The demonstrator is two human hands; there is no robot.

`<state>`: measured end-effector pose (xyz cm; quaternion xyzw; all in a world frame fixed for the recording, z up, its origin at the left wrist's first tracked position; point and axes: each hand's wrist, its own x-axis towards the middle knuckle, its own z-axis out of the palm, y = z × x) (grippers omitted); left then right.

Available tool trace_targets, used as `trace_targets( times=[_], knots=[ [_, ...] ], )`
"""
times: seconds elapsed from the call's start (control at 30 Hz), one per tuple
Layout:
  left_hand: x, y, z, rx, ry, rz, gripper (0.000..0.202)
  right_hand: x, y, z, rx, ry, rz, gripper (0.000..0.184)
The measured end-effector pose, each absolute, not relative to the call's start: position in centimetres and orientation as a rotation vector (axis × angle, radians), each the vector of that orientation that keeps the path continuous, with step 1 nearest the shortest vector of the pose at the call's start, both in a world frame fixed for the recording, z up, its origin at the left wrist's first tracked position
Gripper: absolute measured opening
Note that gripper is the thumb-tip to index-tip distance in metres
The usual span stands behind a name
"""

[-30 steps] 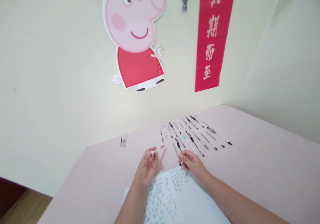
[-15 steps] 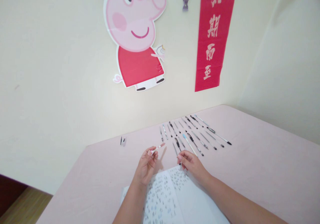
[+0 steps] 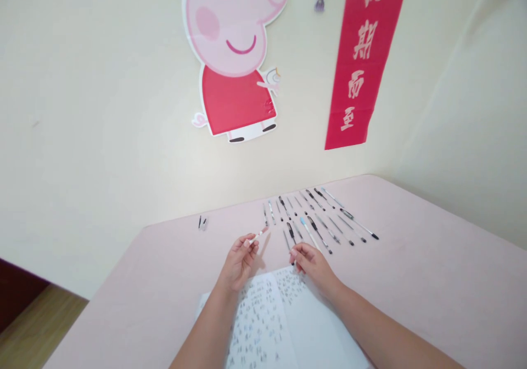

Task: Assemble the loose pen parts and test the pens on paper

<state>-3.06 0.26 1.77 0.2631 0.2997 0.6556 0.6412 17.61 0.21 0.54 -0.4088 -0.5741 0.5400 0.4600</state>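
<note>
My left hand (image 3: 240, 261) is closed around a white pen with a pink cap (image 3: 259, 234), which points up and to the right above the pink table (image 3: 432, 281). My right hand (image 3: 312, 263) rests at the top edge of an open notebook (image 3: 284, 325) covered in handwriting, its fingers pinched on a dark pen (image 3: 293, 257). A row of several pens (image 3: 317, 218) lies just beyond both hands, near the wall.
Two small dark items (image 3: 202, 223) lie apart to the left near the table's back edge. A cartoon pig sticker (image 3: 234, 56) and a red banner (image 3: 362, 61) hang on the wall. The floor (image 3: 28, 325) shows at lower left.
The view has tilted slightly. My left hand has turned the pink-capped pen a little more upright; my right hand stays at the notebook's top edge.
</note>
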Motion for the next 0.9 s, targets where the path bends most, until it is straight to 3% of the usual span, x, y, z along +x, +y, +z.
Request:
trace_targets(
  times=[0.6, 0.77, 0.9],
  knots=[
    [-2.4, -0.7, 3.5, 0.702, 0.707, 1.504, 0.016, 17.1, -0.2, 0.6, -0.999, -1.5, 1.286, 0.027],
    [-1.4, -2.1, 4.4, 0.85, 0.679, 1.398, 0.013, 15.7, 0.1, 1.4, -0.942, -1.665, 1.243, 0.054],
    [-0.8, -3.1, 4.7, 0.943, 0.623, 1.311, 0.011, 14.3, 0.9, 2.2, -0.904, -1.771, 1.253, 0.055]
  ],
)
